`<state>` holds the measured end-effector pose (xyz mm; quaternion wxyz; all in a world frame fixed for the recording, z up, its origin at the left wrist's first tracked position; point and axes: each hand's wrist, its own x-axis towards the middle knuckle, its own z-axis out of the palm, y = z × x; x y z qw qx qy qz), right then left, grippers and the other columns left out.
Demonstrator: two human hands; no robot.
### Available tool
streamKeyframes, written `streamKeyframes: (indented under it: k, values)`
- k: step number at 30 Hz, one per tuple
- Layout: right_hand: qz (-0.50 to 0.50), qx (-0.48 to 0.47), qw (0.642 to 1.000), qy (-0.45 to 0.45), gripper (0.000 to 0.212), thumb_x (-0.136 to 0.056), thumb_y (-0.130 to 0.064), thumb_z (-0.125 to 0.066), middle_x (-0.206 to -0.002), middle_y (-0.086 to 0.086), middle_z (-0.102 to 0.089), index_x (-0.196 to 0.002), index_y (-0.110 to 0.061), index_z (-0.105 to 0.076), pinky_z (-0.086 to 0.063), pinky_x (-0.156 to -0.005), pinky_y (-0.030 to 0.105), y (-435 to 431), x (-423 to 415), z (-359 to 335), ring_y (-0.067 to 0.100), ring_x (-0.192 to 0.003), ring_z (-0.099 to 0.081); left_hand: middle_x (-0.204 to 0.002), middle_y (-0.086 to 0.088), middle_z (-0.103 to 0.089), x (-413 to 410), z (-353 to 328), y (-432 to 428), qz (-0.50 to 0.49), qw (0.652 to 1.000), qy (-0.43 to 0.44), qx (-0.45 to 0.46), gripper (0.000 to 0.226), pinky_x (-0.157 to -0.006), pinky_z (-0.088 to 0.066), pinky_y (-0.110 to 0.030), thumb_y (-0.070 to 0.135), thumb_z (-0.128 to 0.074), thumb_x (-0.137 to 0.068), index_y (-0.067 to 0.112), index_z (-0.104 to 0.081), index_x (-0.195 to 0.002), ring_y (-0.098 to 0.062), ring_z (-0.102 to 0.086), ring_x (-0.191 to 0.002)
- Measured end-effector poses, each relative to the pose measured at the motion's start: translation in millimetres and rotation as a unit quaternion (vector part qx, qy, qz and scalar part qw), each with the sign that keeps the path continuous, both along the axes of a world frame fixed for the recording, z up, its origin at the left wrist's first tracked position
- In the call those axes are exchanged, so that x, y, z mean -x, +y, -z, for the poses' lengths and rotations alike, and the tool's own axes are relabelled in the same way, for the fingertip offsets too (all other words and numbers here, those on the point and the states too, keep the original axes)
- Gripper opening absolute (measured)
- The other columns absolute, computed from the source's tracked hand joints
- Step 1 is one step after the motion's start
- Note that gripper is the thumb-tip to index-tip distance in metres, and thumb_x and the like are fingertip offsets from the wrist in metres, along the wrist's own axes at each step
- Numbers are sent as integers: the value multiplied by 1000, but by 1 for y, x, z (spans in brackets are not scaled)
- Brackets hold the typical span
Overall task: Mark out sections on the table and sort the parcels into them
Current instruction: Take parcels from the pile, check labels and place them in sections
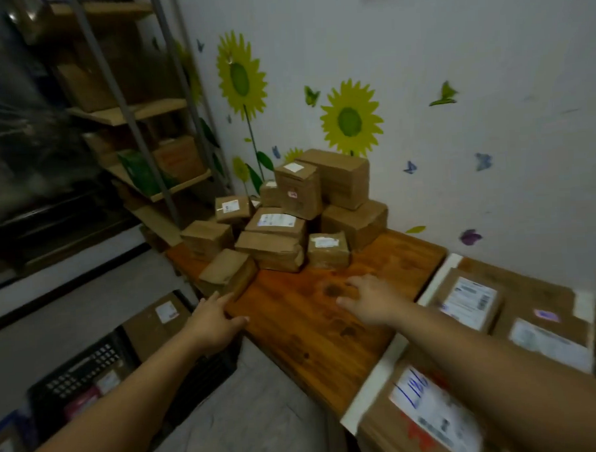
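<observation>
the table (311, 331) runs out of frame right of the right hand (371, 303), where three labelled parcels (470, 300) past a white tape strip (435, 278) are cut off. beyond both hands, a pile (289, 219) shows ten overlapping boxes. the left hand (215, 318) rests flat and released on the table's edge; the right hand, blurred, spreads its fingers and grasps nothing.
</observation>
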<state>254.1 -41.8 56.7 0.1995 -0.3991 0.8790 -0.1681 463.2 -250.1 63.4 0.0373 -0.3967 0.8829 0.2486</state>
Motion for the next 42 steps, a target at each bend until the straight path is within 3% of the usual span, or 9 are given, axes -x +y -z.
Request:
streamKeyframes:
  k: [7, 12, 17, 22, 25, 30, 33, 36, 42]
  values:
    - [-10, -26, 996, -89, 62, -93, -54, -48, -150, 5, -35, -146, -25, -34, -34, -109, 39, -132, 34, 40, 26, -134, -37, -148, -11, -38, 37, 12, -103, -64, 997, -26, -31, 64, -110, -32, -48, 40, -57, -90, 22, -31, -146, -32, -41, -131]
    - [-7, -31, 989, -141, 64, -94, -52, -48, -153, 4, -29, -148, -25, -29, -31, -109, 40, -201, 25, 70, 27, -138, -32, -156, -10, -22, 60, 48, -182, -68, 995, -58, -46, 80, -111, -32, -44, 52, -58, -86, 19, -23, -149, -29, -32, -137]
    - [32, -15, 979, -200, 61, -95, -46, -49, -152, 6, -31, -147, -20, -30, -30, -110, 40, -268, 9, 97, 26, -138, -32, -139, -3, -45, 94, 119, -291, -37, 994, -21, -102, 99, -100, -43, -49, 73, -64, -58, 28, -34, -141, -26, -49, -122]
    - [122, 28, 952, -281, 52, -97, -37, -51, -148, 5, -39, -143, -17, -37, -31, -110, 36, -334, -15, 118, 25, -135, -38, -135, -9, -48, 122, 120, -320, -20, 975, -20, -221, 69, -100, -44, -42, 30, -66, -86, 14, -29, -142, -28, -52, -118]
    - [195, 61, 930, -307, 52, -96, -39, -52, -143, 3, -44, -142, -17, -39, -34, -95, 22, -356, -30, 120, 23, -129, -44, -135, -13, -47, 127, 128, -328, -2, 971, -37, -236, 66, -94, -39, -32, 25, -64, -88, 5, -27, -140, -29, -47, -122]
    - [305, 89, 900, -297, 54, -95, -37, -54, -140, 3, -49, -142, -16, -37, -37, -92, 21, -348, -49, 132, 21, -124, -49, -115, -2, -48, 122, 133, -306, 93, 949, -46, -297, 52, -77, -43, -23, 15, -66, -87, 8, -32, -127, -15, -49, -103]
    - [369, 108, 877, -287, 56, -93, -35, -58, -138, 4, -52, -142, -18, -36, -40, -97, 26, -317, -54, 132, 20, -122, -52, -117, -3, -48, 125, 141, -278, 120, 935, -57, -328, 57, -87, -43, -29, 16, -67, -86, 8, -32, -130, -22, -51, -114]
    - [416, 120, 852, -293, 53, -92, -38, -59, -131, 1, -58, -140, -23, -40, -45, -99, 34, -278, -58, 128, 17, -113, -58, -118, -7, -57, 134, 145, -246, 142, 921, -58, -357, 47, -91, -51, -37, 15, -66, -85, 9, -41, -124, -27, -58, -107]
    - [472, 195, 810, -288, 47, -88, -28, -67, -117, -6, -58, -128, -23, -43, -50, -84, 23, -199, -65, 108, 12, -103, -58, -112, -3, -59, 143, 113, -177, 157, 887, 9, -433, 36, -87, -52, -39, 16, -64, -87, 33, -43, -111, -24, -57, -106]
